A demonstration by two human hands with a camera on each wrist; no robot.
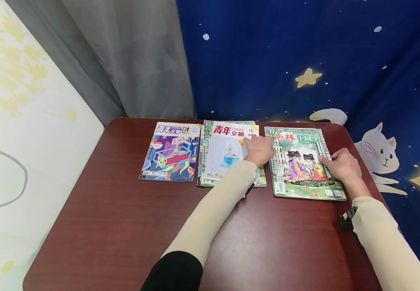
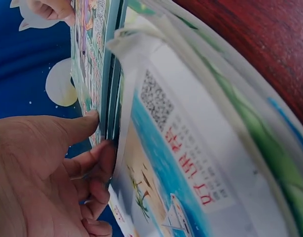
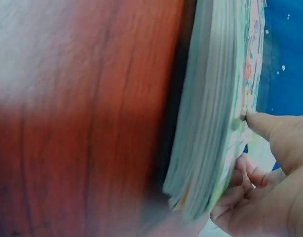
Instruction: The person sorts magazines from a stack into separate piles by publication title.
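At the right of the table lies a stack of green magazines (image 1: 304, 185), its top cover showing two cartoon children. My left hand (image 1: 259, 150) grips its left edge; in the left wrist view the thumb (image 2: 85, 127) rests on the cover and the fingers curl by the spines. On the opposite edge my right hand (image 1: 345, 166) holds the same stack, thumb on top, fingers at the side and partly hidden. Its page edges (image 3: 208, 108) face the right wrist camera. Left of it sits a pile topped by a white magazine (image 1: 217, 153), partly covered by my left hand.
A purple and blue magazine (image 1: 170, 155) lies at the left of the row. All of them stand near the far edge of the dark red table (image 1: 122, 226). Behind hang a grey curtain (image 1: 133, 60) and a blue star-patterned curtain (image 1: 253, 60).
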